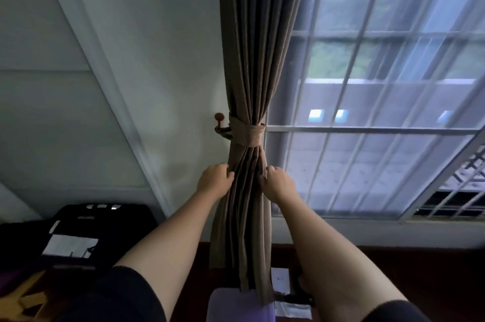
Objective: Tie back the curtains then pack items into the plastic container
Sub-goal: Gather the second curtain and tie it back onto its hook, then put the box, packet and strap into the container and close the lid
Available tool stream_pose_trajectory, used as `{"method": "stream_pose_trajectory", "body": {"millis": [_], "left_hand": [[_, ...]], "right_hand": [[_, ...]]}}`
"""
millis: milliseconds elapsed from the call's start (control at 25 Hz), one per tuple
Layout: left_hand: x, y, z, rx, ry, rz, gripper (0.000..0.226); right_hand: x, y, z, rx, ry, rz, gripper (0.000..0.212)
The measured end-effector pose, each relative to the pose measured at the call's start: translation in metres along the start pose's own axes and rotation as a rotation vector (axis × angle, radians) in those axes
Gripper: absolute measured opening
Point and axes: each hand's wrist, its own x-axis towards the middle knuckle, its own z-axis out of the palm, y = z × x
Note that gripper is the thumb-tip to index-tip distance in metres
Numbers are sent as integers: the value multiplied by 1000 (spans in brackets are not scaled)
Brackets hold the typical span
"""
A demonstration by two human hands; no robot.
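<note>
I am judging the tie-back step nearly done: the brown curtain (252, 59) is hanging at frame centre, cinched by its band (248, 135) onto the hook (220, 122) at its 9 o'clock, my left hand (214, 182) and right hand (278, 185) both pinching pleats at its 6 o'clock — next I am expecting to let go and locate the unseen container.

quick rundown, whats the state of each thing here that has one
curtain, gathered into a bunch and tied.
tieback band, wrapped round the curtain, looped onto the wall hook.
left hand, grips the curtain's left edge below the band.
right hand, grips folds on the curtain's right side below the band.
window, open or shut cannot be told.
</note>
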Motion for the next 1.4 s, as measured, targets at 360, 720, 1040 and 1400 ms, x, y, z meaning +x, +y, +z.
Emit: {"method": "stream_pose_trajectory", "body": {"millis": [360, 720, 1040, 1400], "left_hand": [[-38, 13, 20, -79, -82, -49, 60], [-145, 27, 124, -96, -37, -353, 54], [-231, -27, 270, -149, -66, -683, 57], [-234, -169, 529, -109, -81, -795, 58]], "right_hand": [[-37, 31, -7, -23, -98, -97, 70], [-105, 132, 34, -41, -277, -276, 71], [-172, 204, 193, -50, -492, -323, 68], [-199, 293, 473, -75, -629, -274, 77]]}}
